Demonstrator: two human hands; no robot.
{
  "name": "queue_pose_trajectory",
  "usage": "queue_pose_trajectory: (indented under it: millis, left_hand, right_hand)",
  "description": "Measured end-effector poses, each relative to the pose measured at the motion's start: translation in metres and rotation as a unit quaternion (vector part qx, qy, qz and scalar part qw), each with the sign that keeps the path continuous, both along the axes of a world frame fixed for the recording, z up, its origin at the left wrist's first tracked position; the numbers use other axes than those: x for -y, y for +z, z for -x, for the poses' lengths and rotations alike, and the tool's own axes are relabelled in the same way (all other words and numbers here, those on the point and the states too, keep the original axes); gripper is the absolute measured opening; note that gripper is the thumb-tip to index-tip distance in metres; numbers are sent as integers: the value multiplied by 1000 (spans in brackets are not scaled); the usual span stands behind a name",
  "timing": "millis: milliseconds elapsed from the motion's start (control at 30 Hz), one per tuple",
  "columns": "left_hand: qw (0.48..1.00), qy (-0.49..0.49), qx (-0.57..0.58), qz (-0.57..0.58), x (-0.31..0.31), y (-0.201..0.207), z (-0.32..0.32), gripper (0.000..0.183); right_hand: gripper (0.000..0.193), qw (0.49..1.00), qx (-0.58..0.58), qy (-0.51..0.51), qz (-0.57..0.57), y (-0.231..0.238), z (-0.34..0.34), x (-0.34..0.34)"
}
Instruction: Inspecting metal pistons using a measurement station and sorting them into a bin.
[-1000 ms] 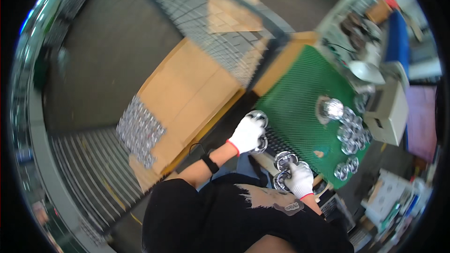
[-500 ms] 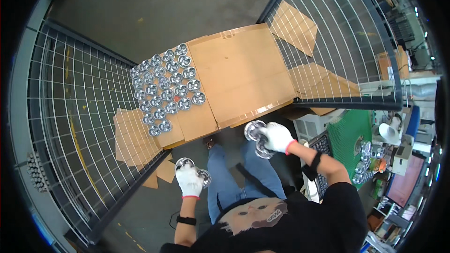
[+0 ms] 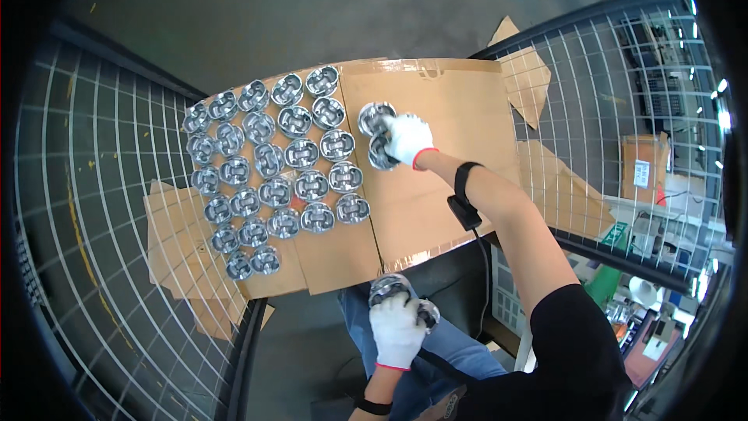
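Note:
My right hand (image 3: 410,140), in a white glove with a red cuff, is closed on two shiny metal pistons (image 3: 378,118), over the cardboard sheet (image 3: 436,203) just right of its seam. Whether they touch the cardboard I cannot tell. Nearer to me, in front of the sheet's front edge, my left hand (image 3: 397,333) is closed on two more pistons (image 3: 389,288), its fingers partly hidden behind them. Several pistons (image 3: 300,153) stand in rows on the left part of the cardboard, their hollow sides showing.
Wire mesh panels rise on the left (image 3: 117,210) and right (image 3: 600,109) of the cardboard. Loose cardboard pieces (image 3: 183,242) lie by the left panel. A brown box (image 3: 645,160) stands beyond the right one. Workbench equipment with a green surface (image 3: 604,284) is at lower right.
My right hand has moved forward with its pistons from over my legs to above the cardboard. My left hand has come forward and nearer the cardboard's front edge. The view has turned and moved closer.

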State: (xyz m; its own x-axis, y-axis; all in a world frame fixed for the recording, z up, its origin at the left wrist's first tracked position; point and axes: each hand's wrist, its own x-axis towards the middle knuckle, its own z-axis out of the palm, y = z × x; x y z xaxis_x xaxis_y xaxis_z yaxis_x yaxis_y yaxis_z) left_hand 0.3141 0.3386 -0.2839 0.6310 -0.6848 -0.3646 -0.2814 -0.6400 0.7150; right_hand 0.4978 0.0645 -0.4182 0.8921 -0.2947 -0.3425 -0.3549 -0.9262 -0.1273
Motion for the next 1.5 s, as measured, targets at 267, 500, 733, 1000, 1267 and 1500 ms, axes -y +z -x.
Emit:
queue_pose_trajectory:
  millis: [267, 500, 733, 1000, 1267, 1500]
  left_hand:
    - [998, -34, 0, 51, 71, -53, -26, 17]
    - [990, -135, 44, -14, 98, -100, -38, 19]
    - [975, -158, 138, -80, 133, -162, -69, 17]
    - [955, 236, -99, 147, 142, -209, -105, 27]
    - [953, -92, 256, -135, 132, -128, -92, 49]
    - [949, -273, 119, -102, -35, -67, 39, 52]
  right_hand:
    - [39, 997, 73, -22, 19, -50, -89, 34]
    - [53, 968, 229, -31, -101, -54, -46, 39]
    - [58, 968, 144, 102, -177, -61, 11, 6]
    - [56, 959, 174, 79, -209, -41, 16, -30]
    - [40, 934, 190, -257, -162, 20, 181, -69]
    - [43, 850, 6, -413, -326, 50, 377, -189]
